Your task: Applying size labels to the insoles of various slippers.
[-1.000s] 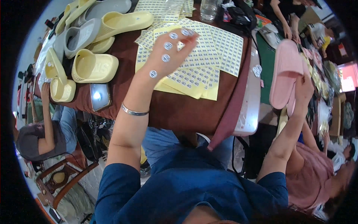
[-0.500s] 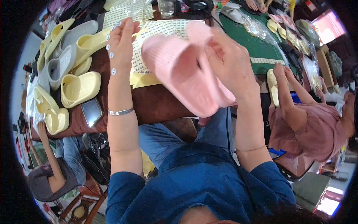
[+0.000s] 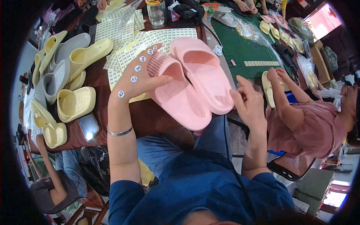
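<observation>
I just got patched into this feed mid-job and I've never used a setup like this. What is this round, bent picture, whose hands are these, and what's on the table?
There is no machine here: a person wears a wide fisheye camera on the head, looking down, so edges curve and the forearms enter from below. The left hand grips a pair of soft pink foam slippers, soles up, thumb pressed on the nearer one; small round white stickers sit along the back of that hand and its wrist. The right hand is open beside the slippers, at most brushing their edge. On the dark brown table lie sheets of round stickers on yellow backing, a heap of pale yellow and grey foam slippers and a dark phone. To the right, another person in pink handles a yellow slipper.
</observation>
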The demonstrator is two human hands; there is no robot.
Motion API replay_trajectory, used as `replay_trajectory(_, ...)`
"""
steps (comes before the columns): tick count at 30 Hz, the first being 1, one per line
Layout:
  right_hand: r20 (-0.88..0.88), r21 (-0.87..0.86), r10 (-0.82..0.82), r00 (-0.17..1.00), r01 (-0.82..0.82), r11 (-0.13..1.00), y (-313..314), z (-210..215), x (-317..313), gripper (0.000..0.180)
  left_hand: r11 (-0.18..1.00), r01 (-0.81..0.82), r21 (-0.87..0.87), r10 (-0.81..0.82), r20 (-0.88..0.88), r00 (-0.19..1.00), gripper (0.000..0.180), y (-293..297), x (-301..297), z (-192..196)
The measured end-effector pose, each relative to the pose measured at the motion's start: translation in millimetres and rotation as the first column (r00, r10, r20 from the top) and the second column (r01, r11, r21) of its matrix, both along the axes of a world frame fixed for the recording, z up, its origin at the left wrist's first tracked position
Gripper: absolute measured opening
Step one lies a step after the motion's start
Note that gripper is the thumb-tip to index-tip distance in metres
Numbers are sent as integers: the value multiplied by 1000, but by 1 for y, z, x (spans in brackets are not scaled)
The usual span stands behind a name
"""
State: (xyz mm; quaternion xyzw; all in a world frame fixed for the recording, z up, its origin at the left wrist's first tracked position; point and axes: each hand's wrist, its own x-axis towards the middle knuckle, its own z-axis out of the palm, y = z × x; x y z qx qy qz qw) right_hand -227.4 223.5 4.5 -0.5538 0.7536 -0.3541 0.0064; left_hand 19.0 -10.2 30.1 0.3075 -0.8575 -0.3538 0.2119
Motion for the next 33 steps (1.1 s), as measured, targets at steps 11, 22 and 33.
replay_trajectory(11, 68, -101, 80, 994, -73, 992, -8, -23, 20, 35, 988, 118, 98, -82, -312, 947, 82, -9, 6, -4)
replay_trajectory(22, -133, -79, 197, 971, -208, 975, -6, -15, 27, 30, 984, 59, -170, -81, -128, 988, 66, 0, -4, -2)
replay_trajectory(33, -233, -106, 189, 954, -218, 970, -31, 16, 21, 18, 905, 101, -414, -154, -98, 983, 56, 7, -8, -10)
